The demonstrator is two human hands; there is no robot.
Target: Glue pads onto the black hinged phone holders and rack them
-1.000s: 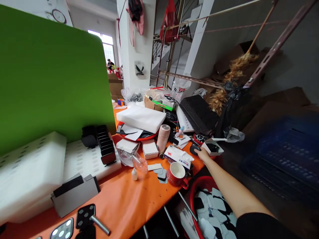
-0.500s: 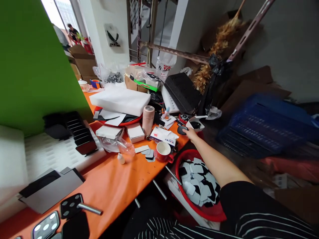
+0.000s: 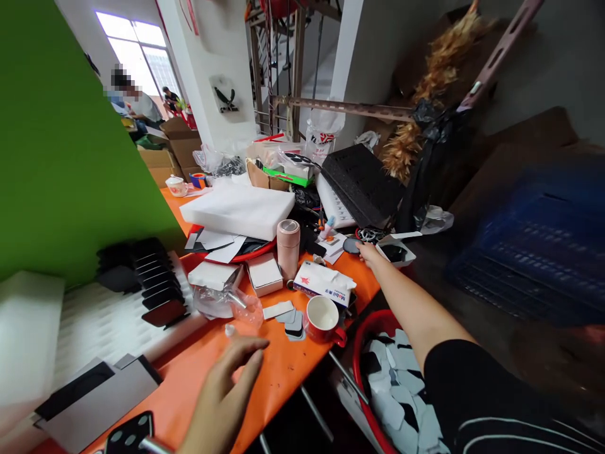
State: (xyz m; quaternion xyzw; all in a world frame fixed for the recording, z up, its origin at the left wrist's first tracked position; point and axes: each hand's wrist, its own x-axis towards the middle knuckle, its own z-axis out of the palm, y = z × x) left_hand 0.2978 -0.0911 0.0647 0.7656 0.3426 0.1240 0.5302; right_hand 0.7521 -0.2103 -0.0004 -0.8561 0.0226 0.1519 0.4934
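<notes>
My right hand reaches to the far right of the table and pinches the edge of a dark oval disc. Beside it is an open white box with a dark thing inside. Over the front of the orange table hovers my left hand, its thumb and fingers apart with nothing seen between them. Just beyond its knuckles shows the white tip of a small bottle; the hand hides the rest. To its right lie several small grey and white pieces by a red mug.
A pink flask, tissue box and white foam block crowd the table's middle. A red basin of white and black pieces stands below the right edge. Black pads stand in a row at left. A person sits behind.
My left hand has come into view from below, near the small bottle. The right hand stays on the dark disc. The camera view has shifted, and another person now shows in the background.
</notes>
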